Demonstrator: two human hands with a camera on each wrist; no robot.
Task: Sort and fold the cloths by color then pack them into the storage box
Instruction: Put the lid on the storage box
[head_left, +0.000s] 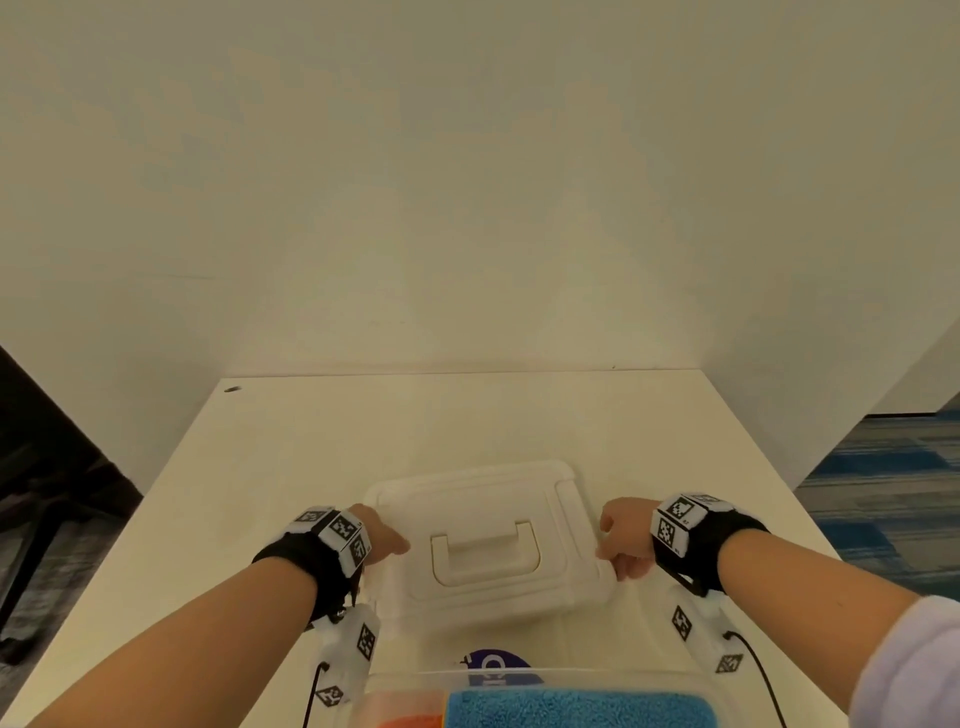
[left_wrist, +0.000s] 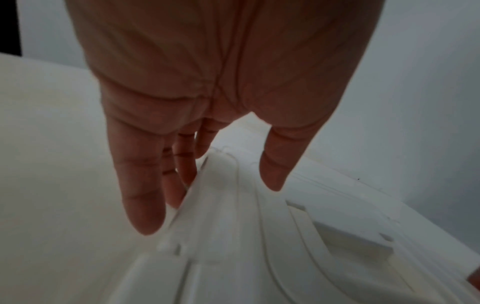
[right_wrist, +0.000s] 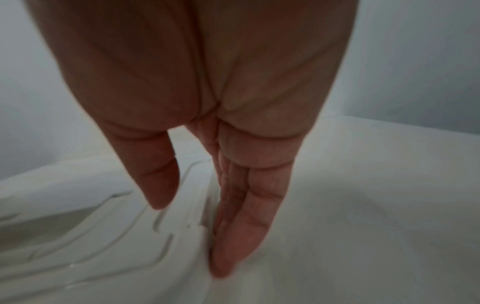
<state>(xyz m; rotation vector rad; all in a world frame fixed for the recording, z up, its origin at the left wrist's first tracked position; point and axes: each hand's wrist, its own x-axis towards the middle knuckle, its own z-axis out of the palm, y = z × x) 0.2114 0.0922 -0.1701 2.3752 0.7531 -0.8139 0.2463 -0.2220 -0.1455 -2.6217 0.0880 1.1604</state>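
white table (head_left: 270, 467); both hands' fingers (left_wrist: 140, 205) pinch lid (head_left: 488, 540) edges

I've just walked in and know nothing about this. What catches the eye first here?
Two hands, left and right, grip opposite edges of a white lid in the middle of a white table. At the bottom edge, nearest the person, a clear storage box shows a folded blue cloth beside an orange one.

Office-like room: white table (head_left: 291, 467), blue carpet (head_left: 883, 467).
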